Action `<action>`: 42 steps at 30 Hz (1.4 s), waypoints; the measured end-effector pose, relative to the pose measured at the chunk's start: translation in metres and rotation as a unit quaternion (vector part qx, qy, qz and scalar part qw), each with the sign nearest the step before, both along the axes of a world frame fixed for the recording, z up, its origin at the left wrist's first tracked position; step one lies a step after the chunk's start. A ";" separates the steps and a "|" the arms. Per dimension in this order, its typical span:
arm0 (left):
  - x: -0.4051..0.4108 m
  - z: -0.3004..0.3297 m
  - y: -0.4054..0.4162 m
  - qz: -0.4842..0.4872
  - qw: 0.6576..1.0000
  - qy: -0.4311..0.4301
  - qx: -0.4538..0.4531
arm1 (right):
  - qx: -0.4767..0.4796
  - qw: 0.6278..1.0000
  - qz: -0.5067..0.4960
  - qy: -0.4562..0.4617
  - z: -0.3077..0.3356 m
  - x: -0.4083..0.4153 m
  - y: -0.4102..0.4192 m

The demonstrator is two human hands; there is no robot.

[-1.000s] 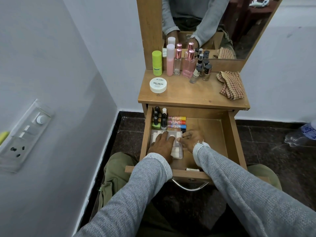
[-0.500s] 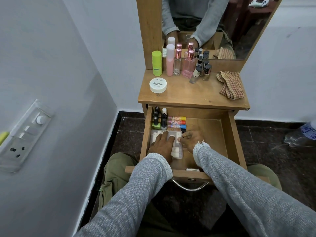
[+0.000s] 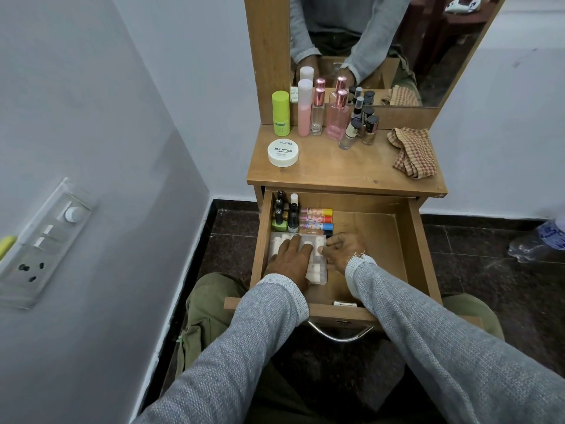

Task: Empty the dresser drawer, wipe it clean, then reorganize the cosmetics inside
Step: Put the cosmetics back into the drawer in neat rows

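Hands in the drawer (image 3: pixel 382 240) — left hand (image 3: pixel 290 258) pressed flat, fingers spread, on the clear case (image 3: pixel 318 270). Right hand (image 3: pixel 342 249) loosely open, fingertips touching its edge — lip balms (image 3: pixel 316 218) just beyond.

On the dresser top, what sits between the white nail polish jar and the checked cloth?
Nothing: the head view shows bare wood between the white jar and the checked cloth; the bottles stand further back, near the mirror.

Grey knit sleeves (image 3: pixel 269 332), frayed cuffs, olive trousers (image 3: pixel 211 304)
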State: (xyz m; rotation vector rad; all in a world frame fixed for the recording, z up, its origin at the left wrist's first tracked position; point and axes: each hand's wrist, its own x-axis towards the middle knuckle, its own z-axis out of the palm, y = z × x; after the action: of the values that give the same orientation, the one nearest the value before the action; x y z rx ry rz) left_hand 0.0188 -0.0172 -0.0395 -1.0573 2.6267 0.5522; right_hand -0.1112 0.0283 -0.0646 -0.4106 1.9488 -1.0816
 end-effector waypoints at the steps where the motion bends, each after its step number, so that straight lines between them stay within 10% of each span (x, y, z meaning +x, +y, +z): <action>1: 0.000 0.000 0.000 0.001 1.000 0.000 0.000 | 0.000 1.000 0.000 -0.003 0.000 0.000 0.000; 42: 0.000 0.002 0.001 0.001 1.000 -0.012 0.011 | 0.019 0.999 0.026 0.039 0.009 0.001 0.004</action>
State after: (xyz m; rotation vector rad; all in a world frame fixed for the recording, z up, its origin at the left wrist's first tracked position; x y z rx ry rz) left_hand 0.0192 -0.0167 -0.0378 -1.0538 2.5933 0.5650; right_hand -0.1101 0.0327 -0.0560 -0.4862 2.0140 -1.0067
